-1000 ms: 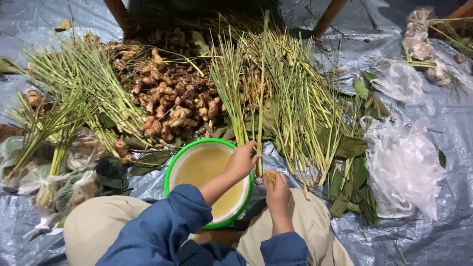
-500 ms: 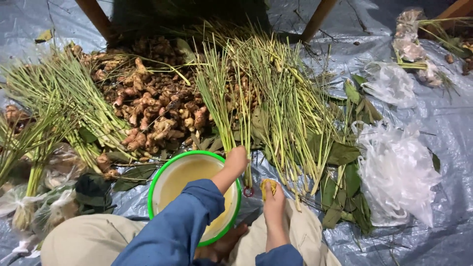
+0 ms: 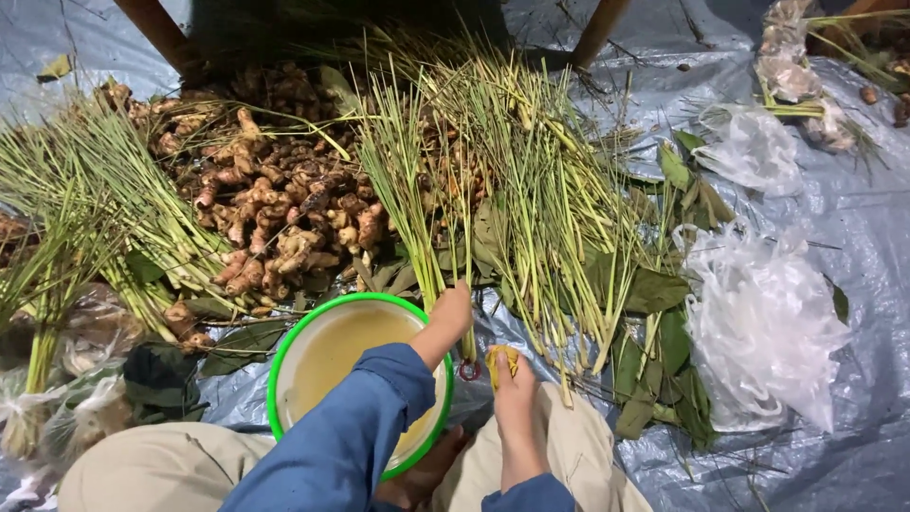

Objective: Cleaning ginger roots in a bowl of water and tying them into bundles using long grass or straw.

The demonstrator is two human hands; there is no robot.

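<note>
Above the green-rimmed bowl [image 3: 284, 365], left hand [image 3: 450, 313] clamps lemongrass stalks [image 3: 427, 218]; right hand [image 3: 512, 379] pinches yellow piece [image 3: 502, 358].

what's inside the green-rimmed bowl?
The green-rimmed bowl holds a murky yellowish liquid, as far as it shows. The left hand reaches over it; its blue sleeve covers the near right part, so anything there is hidden.

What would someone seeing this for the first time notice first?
Long green lemongrass stalks fan across the middle, with a heap of knobbly brown ginger roots to their left, all on a grey plastic sheet. Near the bottom, the left hand grips the base of a stalk bundle beside a green-rimmed bowl. The right hand holds something small and yellow, and crumpled clear plastic bags lie at right.
</note>
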